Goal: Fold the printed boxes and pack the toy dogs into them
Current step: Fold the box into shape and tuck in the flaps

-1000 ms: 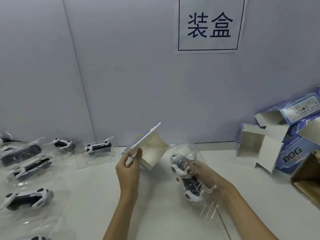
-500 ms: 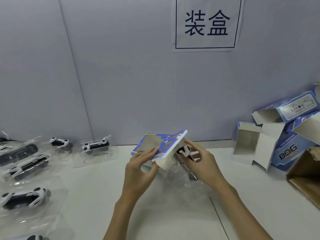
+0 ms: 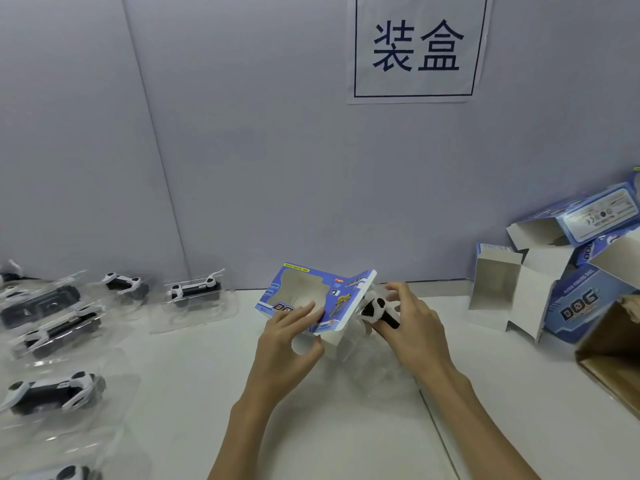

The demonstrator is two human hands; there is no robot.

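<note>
A blue printed box (image 3: 313, 299) was held above the middle of the white table (image 3: 194, 375), its open end facing right. The left hand (image 3: 289, 336) pinched its near edge between thumb and fingers, while the right hand (image 3: 412, 329) gripped a bagged black-and-white toy dog (image 3: 375, 308) at the opening. More bagged dogs (image 3: 52, 393) lay far left; folded boxes (image 3: 571, 271) were piled at right.

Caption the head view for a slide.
Left hand steadies a blue printed box while right hand feeds in a bagged toy dog.

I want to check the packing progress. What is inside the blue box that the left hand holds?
The blue box in the left hand shows only bare cardboard through its window. The right hand holds the toy dog at its open end; the box wall hides how far it has entered.
</note>
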